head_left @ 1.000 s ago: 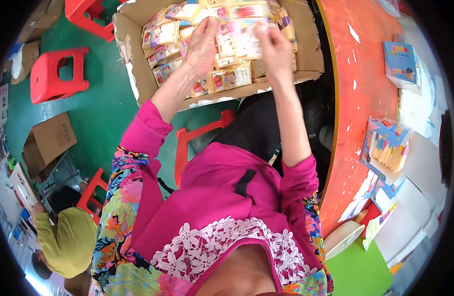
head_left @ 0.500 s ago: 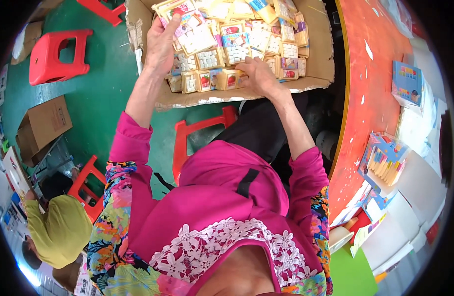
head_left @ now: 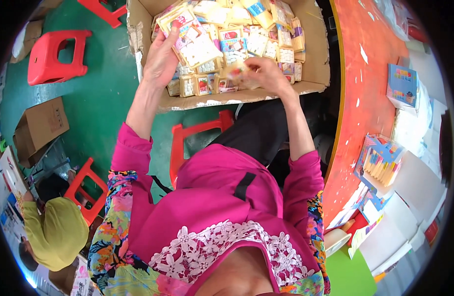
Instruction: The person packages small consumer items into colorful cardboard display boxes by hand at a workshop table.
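Note:
My left hand [head_left: 160, 61] grips a flat, pale-framed packet [head_left: 201, 45] with a strawberry picture and rows of small white pieces, its thumb on top. Whether more packets lie beneath it in that hand, I cannot tell. Held closed, my right hand [head_left: 269, 75] has a small packet [head_left: 238, 72] with a reddish print, smeared by motion. Both hands are over an open cardboard box [head_left: 200, 102] heaped with several similar packets [head_left: 232, 40], some flat and some standing on edge along the near side.
An orange-red table [head_left: 358, 103] runs along the right, bearing a blue box [head_left: 402, 85] and an open box of wooden-looking sticks [head_left: 382, 165]. Red stools [head_left: 56, 56] stand on the green floor. At lower left, a person in yellow-green [head_left: 59, 232] sits near a brown carton [head_left: 42, 126].
My right hand has lifted a small packet from the near side of the pile and moved slightly right. The left hand's packet has shifted a little nearer and to the right.

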{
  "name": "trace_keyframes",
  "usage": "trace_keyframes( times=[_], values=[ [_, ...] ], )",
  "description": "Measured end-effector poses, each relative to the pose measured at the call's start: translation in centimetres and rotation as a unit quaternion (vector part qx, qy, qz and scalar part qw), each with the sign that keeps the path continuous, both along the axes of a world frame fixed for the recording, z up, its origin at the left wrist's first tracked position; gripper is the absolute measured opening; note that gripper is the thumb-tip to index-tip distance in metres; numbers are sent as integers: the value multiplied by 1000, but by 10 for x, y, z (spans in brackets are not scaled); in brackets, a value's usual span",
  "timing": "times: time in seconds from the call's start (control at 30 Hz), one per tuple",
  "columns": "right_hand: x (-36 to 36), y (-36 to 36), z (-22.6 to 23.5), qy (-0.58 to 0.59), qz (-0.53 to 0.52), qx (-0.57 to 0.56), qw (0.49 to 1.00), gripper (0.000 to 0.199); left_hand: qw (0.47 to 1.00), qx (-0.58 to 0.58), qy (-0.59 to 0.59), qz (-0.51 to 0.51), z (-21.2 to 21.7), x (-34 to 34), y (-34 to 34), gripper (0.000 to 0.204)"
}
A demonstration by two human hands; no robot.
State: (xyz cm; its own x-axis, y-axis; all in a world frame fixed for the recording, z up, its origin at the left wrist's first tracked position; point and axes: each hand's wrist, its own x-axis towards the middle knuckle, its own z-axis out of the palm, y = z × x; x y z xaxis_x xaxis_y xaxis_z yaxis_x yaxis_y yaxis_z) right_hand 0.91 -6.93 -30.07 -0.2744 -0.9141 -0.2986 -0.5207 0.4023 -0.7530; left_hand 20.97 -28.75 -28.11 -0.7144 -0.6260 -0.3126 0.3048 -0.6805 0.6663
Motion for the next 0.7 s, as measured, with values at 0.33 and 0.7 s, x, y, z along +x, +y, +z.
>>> trace_keyframes(
  times=[0.33, 0.7],
  values=[
    [-4, 5, 45, -583, -344, -176, 714, 44, 991, 115, 28, -66, 6, -5, 36, 37],
    [1, 8, 42, -710, -204, -238, 630, 58, 994, 58, 14, -91, 14, -15, 46, 38]
  ],
)
